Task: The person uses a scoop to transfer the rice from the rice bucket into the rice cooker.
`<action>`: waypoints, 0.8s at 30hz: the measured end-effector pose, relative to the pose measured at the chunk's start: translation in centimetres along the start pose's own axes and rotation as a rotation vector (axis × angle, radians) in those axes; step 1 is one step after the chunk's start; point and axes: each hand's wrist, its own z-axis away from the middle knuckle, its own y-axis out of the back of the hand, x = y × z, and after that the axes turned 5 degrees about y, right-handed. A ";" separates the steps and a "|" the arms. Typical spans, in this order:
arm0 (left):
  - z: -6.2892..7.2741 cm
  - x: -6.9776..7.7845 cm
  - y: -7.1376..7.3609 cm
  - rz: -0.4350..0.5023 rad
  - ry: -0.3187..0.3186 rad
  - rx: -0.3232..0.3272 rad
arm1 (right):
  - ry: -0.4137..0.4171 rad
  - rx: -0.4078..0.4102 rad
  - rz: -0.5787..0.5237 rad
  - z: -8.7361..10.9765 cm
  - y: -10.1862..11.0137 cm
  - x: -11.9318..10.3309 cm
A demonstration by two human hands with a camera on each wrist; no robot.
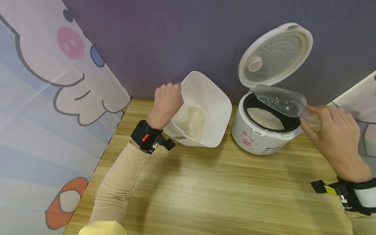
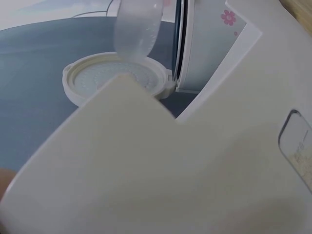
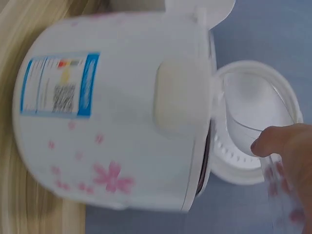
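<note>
My right hand (image 1: pixel 335 137) grips the handle of a clear plastic scoop (image 1: pixel 282 99), which is tilted over the rice cooker (image 1: pixel 249 140). A few grains of rice cling inside the scoop. White rice (image 1: pixel 264 118) lies in the cooker's dark inner pot, and the cooker's lid (image 1: pixel 276 55) stands up. My left hand (image 1: pixel 168 101) grips the rim of a white rice bin (image 1: pixel 217 111), which leans toward me with rice (image 1: pixel 194 122) in it. The bin's outer wall (image 2: pixel 146 165) fills most of the left wrist view. In the right wrist view the thumb (image 3: pixel 273 141) presses on the scoop's handle.
Everything stands on a wooden table (image 1: pixel 223 189), against a dark grey wall panel (image 1: pixel 164 42). Cartoon-printed sheeting (image 1: pixel 38 130) hangs at the left, with more at the right edge. The cooker is just right of the bin.
</note>
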 end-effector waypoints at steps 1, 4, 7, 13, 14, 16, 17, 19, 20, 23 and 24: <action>0.0 0.0 0.0 0.001 -0.001 0.000 | -0.010 -0.006 -0.016 -0.2 -0.1 -0.3; 0.1 0.0 0.1 0.003 -0.006 -0.001 | 0.013 -0.014 -0.044 -1.0 -0.4 -1.6; 0.1 0.1 0.1 0.004 -0.009 0.004 | 0.081 0.009 -0.050 -1.8 -1.1 -2.9; 0.2 0.1 0.2 -0.002 -0.004 0.004 | 0.216 0.031 -0.038 -3.1 -3.0 -5.9; 0.2 0.1 0.2 -0.004 -0.005 0.003 | 0.235 0.037 -0.031 -3.3 -3.4 -6.4; 0.3 0.1 0.2 -0.005 -0.007 0.006 | 0.281 0.016 -0.015 -3.7 -4.0 -7.4; 0.3 0.2 0.2 -0.006 -0.008 0.009 | 0.303 -0.003 -0.007 -3.8 -4.3 -7.9; 0.4 0.2 0.2 -0.002 -0.010 0.012 | 0.357 -0.071 0.007 -4.0 -4.8 -8.8; 0.4 0.2 0.2 0.001 -0.008 0.011 | 0.375 -0.094 0.015 -4.1 -5.1 -9.3; 0.5 0.3 0.2 0.008 0.002 0.003 | 0.436 -0.165 0.028 -4.3 -6.0 -10.4; 0.5 0.3 0.3 0.010 0.003 0.002 | 0.450 -0.180 0.025 -4.3 -6.3 -10.8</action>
